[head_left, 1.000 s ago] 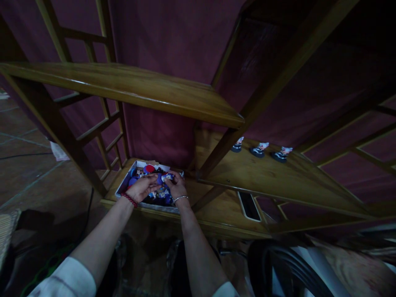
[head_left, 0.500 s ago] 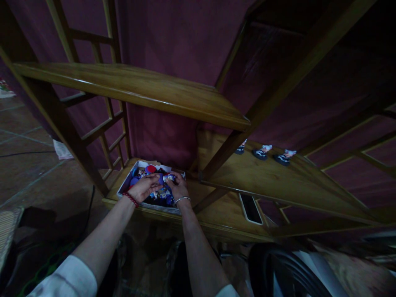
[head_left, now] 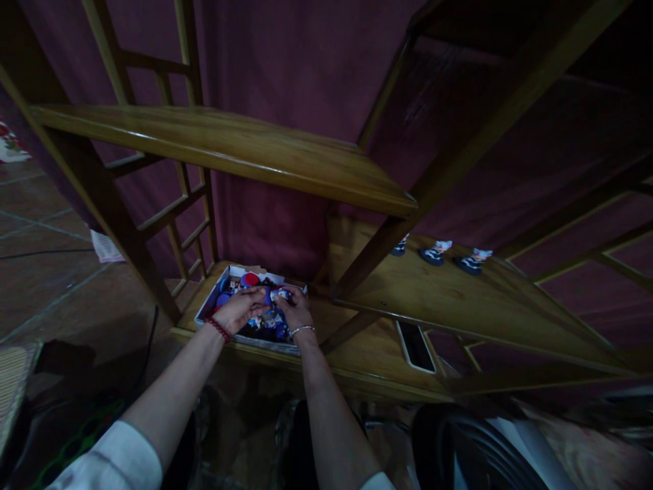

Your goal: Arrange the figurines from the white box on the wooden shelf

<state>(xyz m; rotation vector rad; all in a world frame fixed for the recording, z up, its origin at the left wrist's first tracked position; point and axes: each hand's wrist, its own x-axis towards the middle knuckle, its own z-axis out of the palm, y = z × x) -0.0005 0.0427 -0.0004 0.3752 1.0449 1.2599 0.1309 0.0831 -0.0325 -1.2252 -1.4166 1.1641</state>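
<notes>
Pale sleeve [head_left: 117,457] noted nearest, on the left forearm. Red bracelet [head_left: 218,329] on the left wrist; silver bracelet [head_left: 302,330] on the right.

Right hand [head_left: 296,314]: closed, thumb and fingers pinching a small white-and-blue figure [head_left: 280,295]. Left hand [head_left: 239,310]: fingers curved against the purple base at the figure's left; whether it grips firmly cannot be told. The figure is held above the box [head_left: 209,299], toward its right back corner.

The box is at the left end of the lower shelf [head_left: 364,348], its front wall close to the shelf's front edge. Contents: crowded blue, red and dark pieces, individually indistinct. A phone [head_left: 416,347] lies near the same shelf's right end.

On the middle shelf [head_left: 459,299], three standing figures [head_left: 435,253] line the back edge, the leftmost partly hidden by a post [head_left: 368,255]. Maroon backing [head_left: 270,224] closes the rear.
</notes>
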